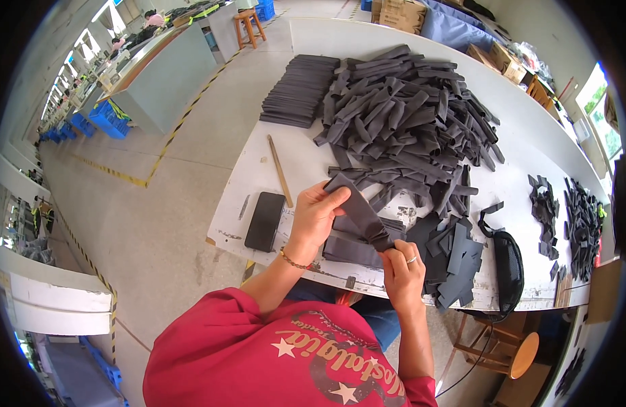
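Stretched between my hands is a dark grey fabric strip [358,208], held above the near edge of the white table [242,166]. My left hand [316,211] pinches its upper end, thumb on top. At the lower end, my right hand [402,269], wearing a ring, closes round the strip, which is bunched there. Beneath the strip lies a flat stack of dark pieces [350,248], partly hidden by my hands. Right of my right hand spreads a loose pile of flat black rectangles [457,261]. Beyond my hands rises a large heap of dark fabric strips [401,115].
A neat row of strips [298,91] lies at the far left of the table. Nearer are a wooden stick [280,171] and a black phone [265,222]. A black pouch [508,275] sits by the right edge, with more dark scraps [583,227] beyond. A wooden stool [523,355] stands below.
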Action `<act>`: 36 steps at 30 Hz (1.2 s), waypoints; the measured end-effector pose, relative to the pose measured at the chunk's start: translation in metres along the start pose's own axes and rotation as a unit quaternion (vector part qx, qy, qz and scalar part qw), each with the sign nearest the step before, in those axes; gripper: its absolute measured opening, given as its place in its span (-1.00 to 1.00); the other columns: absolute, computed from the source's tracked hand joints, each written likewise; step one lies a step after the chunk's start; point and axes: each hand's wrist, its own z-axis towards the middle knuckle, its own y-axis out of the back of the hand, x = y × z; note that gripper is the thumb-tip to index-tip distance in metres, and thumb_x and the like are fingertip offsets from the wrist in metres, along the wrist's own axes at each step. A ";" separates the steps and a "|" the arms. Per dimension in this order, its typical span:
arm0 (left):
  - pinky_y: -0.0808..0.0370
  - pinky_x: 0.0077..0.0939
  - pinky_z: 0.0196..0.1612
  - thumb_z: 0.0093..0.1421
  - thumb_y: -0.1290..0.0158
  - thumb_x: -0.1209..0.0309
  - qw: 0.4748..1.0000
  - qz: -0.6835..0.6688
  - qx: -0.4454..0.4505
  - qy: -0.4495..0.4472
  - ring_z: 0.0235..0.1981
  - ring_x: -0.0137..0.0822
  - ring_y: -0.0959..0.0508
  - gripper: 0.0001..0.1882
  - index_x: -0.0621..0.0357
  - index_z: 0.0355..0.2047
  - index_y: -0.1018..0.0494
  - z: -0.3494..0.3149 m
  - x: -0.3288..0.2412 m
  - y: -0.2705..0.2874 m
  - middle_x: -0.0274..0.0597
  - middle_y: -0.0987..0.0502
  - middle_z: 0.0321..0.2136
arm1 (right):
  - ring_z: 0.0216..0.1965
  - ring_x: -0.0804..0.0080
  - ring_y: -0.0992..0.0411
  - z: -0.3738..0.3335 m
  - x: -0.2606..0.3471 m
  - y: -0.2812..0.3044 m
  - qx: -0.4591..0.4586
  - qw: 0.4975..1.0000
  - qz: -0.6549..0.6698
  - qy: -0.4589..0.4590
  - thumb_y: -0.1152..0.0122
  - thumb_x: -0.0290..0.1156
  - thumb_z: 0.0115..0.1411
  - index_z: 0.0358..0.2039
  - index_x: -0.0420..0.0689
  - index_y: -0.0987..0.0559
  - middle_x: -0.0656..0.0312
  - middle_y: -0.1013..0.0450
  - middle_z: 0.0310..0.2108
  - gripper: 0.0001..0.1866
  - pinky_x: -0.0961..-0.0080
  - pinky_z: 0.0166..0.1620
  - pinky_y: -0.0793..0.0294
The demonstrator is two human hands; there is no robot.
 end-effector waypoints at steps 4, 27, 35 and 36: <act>-0.61 -0.28 -0.15 0.26 -0.08 0.48 0.998 -0.013 0.053 -0.021 -0.27 -0.09 -0.64 -0.83 0.39 -0.25 -0.49 -0.005 -0.010 -0.007 0.05 -0.60 -0.34 | -0.39 0.12 -0.42 -0.001 0.000 0.001 -0.010 1.000 -0.011 0.021 -0.34 -0.69 -0.10 -0.41 -0.21 -0.47 0.12 -0.42 -0.30 -0.74 0.30 -0.39 -0.43; -0.60 -0.50 -0.29 0.22 -0.15 0.46 0.994 -0.021 -0.097 -0.053 -0.38 -0.39 -0.62 -0.88 0.25 -0.27 -0.53 -0.003 0.019 -0.006 -0.18 -0.61 -0.39 | -0.22 0.59 -0.37 -0.006 -0.006 -0.010 -0.187 0.821 0.415 -0.345 -0.21 -0.41 0.25 -0.06 -0.26 -0.46 0.21 -0.39 -0.07 -0.70 0.62 -0.16 -0.40; -0.53 -0.65 -0.41 0.20 -0.20 0.39 0.987 -0.068 -0.138 0.045 -0.47 -0.53 -0.56 -0.86 0.20 -0.33 -0.52 -0.001 0.039 0.002 -0.31 -0.59 -0.42 | -0.44 0.72 -0.29 -0.012 -0.041 -0.031 -0.129 0.814 0.388 -0.414 -0.25 -0.36 0.25 -0.27 -0.28 -0.54 0.42 -0.42 -0.47 -0.78 0.66 -0.35 -0.44; -0.53 -0.65 -0.42 0.19 -0.21 0.39 0.985 -0.037 -0.169 0.013 -0.49 -0.54 -0.53 -0.86 0.19 -0.34 -0.53 0.001 0.040 0.002 -0.34 -0.57 -0.45 | -0.46 0.70 -0.33 -0.013 -0.043 -0.032 -0.132 0.791 0.418 -0.427 -0.27 -0.37 0.24 -0.25 -0.28 -0.53 0.40 -0.44 -0.48 -0.78 0.66 -0.38 -0.44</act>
